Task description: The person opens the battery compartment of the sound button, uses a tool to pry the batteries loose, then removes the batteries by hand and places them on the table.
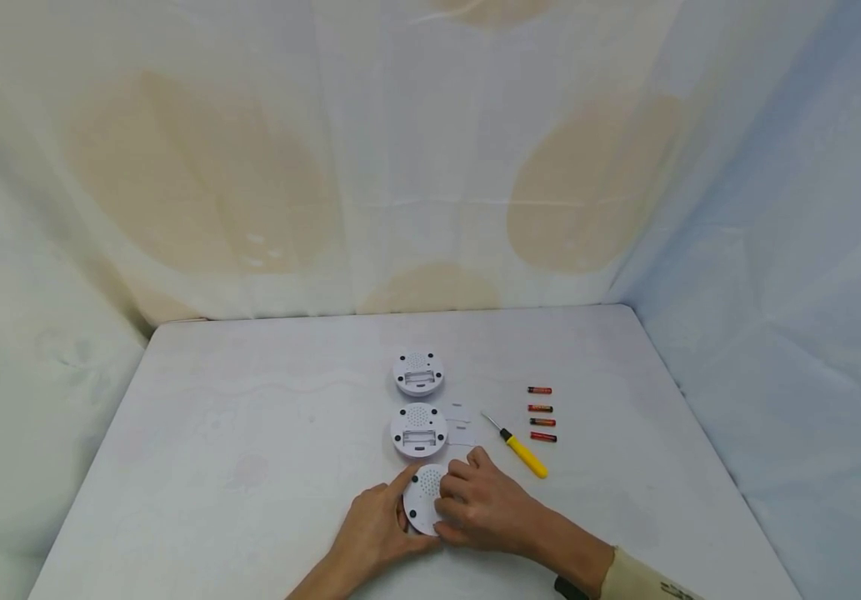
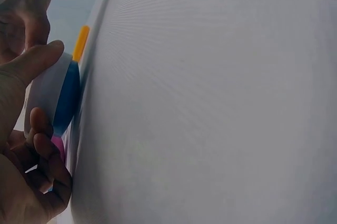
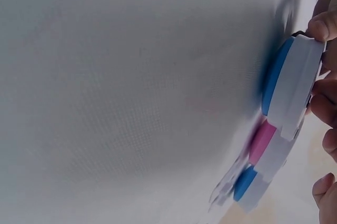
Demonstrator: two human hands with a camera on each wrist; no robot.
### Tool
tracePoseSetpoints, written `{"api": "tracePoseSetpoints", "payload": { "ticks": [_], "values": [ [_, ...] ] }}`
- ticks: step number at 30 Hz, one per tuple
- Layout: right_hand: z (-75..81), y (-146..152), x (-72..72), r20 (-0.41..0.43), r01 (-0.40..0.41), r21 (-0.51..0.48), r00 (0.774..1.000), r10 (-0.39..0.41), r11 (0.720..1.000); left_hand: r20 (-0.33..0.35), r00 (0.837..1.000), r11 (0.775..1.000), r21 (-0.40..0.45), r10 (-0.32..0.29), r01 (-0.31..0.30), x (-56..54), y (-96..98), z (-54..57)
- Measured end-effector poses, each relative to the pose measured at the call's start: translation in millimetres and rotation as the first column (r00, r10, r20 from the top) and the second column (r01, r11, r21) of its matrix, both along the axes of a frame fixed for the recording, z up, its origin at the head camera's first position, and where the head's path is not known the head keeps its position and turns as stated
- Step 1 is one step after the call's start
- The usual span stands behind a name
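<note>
My left hand [image 1: 375, 523] grips a round white battery-powered device [image 1: 420, 502] by its rim, thumb on one side and fingers on the other. Its perforated back with small dark feet faces up, and a blue dome shows underneath in the left wrist view. Over the right part of this back lies my right hand [image 1: 486, 506], fingers curled and fingertips touching it. Whether they pinch anything is hidden. Behind stand two more such devices, a middle one [image 1: 418, 431] and a far one [image 1: 418, 372], their battery compartments uncovered. In the right wrist view, the pink base [image 3: 261, 142] belongs to the middle device.
Two small white covers [image 1: 461, 434] lie beside the middle device. A yellow-handled screwdriver [image 1: 526, 457] rests right of them, its shaft pointing away. Several red batteries [image 1: 542, 422] form a column farther right. The white table [image 1: 212, 467] meets hanging sheets at its back and sides.
</note>
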State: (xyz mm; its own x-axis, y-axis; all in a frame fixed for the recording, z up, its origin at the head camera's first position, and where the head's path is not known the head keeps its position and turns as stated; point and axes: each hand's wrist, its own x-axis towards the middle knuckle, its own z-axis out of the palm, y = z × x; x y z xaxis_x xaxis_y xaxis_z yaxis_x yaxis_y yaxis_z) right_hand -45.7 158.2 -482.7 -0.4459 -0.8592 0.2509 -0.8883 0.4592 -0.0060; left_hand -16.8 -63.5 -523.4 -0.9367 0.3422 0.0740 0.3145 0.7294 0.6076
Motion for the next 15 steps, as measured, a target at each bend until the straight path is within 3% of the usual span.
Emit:
{"api": "tracePoseSetpoints", "payload": {
  "ticks": [8, 15],
  "values": [
    [1.1, -1.8, -2.2, -0.053, -0.066, 0.026, 0.996, 0.068, 0.997, 0.003, 1.0, 1.0, 0.011, 0.002, -0.002, -0.3, -0.8, 1.9],
    [2.7, -1.1, -4.2, -0.04, -0.081, -0.009, 0.996, 0.081, 0.997, -0.007, 1.0, 1.0, 0.028, -0.005, 0.005, -1.3, -2.0, 1.1]
  ]
}}
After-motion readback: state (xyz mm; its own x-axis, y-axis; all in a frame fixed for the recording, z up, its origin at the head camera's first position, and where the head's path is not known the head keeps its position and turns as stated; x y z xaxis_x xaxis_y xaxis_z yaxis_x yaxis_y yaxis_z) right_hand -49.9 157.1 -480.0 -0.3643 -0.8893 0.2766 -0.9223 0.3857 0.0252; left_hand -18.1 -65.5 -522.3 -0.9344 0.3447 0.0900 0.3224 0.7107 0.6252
